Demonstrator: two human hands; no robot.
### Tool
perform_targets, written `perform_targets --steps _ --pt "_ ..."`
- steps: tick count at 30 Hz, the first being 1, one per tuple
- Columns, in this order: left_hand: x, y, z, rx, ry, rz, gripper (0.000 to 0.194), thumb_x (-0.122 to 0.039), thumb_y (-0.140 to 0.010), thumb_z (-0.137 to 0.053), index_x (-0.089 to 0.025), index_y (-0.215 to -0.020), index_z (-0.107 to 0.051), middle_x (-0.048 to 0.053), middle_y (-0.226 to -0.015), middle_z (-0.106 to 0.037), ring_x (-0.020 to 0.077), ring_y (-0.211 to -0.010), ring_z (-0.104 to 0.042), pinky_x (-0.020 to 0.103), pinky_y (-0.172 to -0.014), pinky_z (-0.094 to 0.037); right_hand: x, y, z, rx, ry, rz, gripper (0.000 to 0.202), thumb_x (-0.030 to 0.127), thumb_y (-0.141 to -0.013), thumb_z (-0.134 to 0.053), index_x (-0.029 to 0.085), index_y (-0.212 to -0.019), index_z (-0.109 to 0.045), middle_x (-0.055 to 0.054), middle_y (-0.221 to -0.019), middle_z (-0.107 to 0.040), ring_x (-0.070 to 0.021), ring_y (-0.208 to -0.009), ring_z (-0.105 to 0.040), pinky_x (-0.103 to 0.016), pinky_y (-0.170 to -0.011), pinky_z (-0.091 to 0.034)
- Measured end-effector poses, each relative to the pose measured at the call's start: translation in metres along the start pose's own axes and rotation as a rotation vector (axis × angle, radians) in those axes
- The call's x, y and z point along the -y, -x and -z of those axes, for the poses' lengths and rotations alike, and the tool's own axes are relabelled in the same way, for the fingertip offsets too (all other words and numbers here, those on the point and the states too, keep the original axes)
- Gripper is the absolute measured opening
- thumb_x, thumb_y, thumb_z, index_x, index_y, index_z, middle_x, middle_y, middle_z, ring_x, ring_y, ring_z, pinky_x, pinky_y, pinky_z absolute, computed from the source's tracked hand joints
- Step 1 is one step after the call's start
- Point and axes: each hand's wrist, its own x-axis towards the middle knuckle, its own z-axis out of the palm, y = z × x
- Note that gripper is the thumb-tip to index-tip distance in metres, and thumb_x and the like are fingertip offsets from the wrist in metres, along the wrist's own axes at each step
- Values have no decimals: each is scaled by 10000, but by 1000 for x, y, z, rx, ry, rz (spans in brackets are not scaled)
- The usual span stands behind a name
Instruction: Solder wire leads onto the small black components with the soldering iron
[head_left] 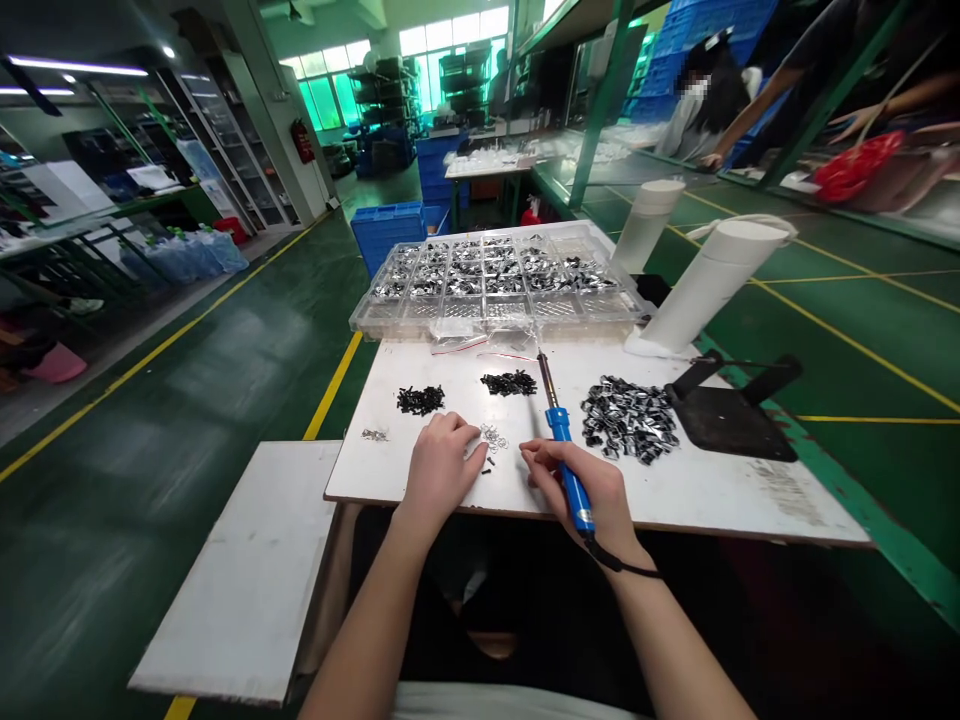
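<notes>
My right hand is closed around the blue handle of a soldering iron, whose metal tip points away from me, toward the clear tray. Its thumb and forefinger come close together at the left; anything between them is too small to make out. My left hand rests on the white table, fingers bent, thumb a little apart from the forefinger. Nothing shows between them. Beside its fingertips lie small silvery rings and a couple of dark little pieces. Beyond are two heaps of small black parts.
A clear compartment tray of shiny parts stands at the table's back. Right of the iron lie a heap of black-and-silver pieces, a black stand and two white cylinders. Small metal bits lie left. Other people work at far right.
</notes>
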Motion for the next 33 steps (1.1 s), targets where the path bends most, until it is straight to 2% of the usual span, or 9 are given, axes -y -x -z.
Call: perform_targets --steps 4,10,14,19,22,25,30,33 --pt "-1 -5 -3 12 20 -6 132 -241 -923 -658 -194 -933 -782 69 -899 -679 251 -929 -612 392 -841 -506 0 1 -1 -6 -13 43 43 213 -934 -652 239 -899 -650 -15 -865 -763 -148 -666 -730 -242 -636 -590" --pt "0 -4 -4 -19 119 53 89 -203 -894 -695 -206 -871 -780 55 -867 -698 246 -926 -620 383 -841 -503 4 1 1 -9 -1 1 31 222 -934 -651 242 -923 -671 -22 -861 -766 -142 -607 -704 -258 -621 -593" --pt "-2 -5 0 -38 205 113 99 -145 -846 -725 -209 -781 -761 39 -841 -722 238 -905 -645 379 -844 -508 5 0 3 0 -14 18 52 218 -943 -640 245 -906 -664 -33 -842 -763 -196 -796 -767 -273 -662 -609" --pt "-19 2 9 -97 545 108 81 -143 -829 -753 -216 -806 -778 20 -845 -773 198 -846 -709 317 -795 -543 4 2 2 -27 -51 15 50 221 -925 -674 255 -928 -638 -52 -1041 -794 -168 -663 -748 -290 -610 -616" --pt "-32 9 9 -79 677 73 80 -146 -834 -755 -217 -839 -793 16 -863 -798 187 -827 -737 297 -789 -566 3 3 2 -53 -130 -4 119 213 -902 -709 252 -905 -597 -57 -1061 -792 -190 -785 -773 -297 -666 -626" --pt "-38 13 5 -89 674 63 116 -123 -841 -732 -216 -854 -800 21 -881 -811 197 -834 -755 308 -799 -586 3 2 4 -48 -162 -13 153 213 -900 -716 251 -873 -570 -48 -991 -795 -203 -862 -775 -311 -727 -628" --pt "-39 14 1 -116 661 76 141 -104 -825 -725 -222 -832 -802 8 -858 -818 205 -810 -772 314 -789 -613 3 0 6 -45 -143 -22 124 227 -896 -720 257 -899 -600 -31 -937 -781 -171 -752 -747 -298 -700 -615" --pt "-40 15 2 -106 670 75 145 -108 -835 -721 -220 -856 -811 11 -882 -822 204 -825 -778 305 -786 -613 2 1 5 -47 -154 7 123 200 -896 -713 254 -899 -603 -27 -935 -770 -169 -776 -748 -298 -739 -614"
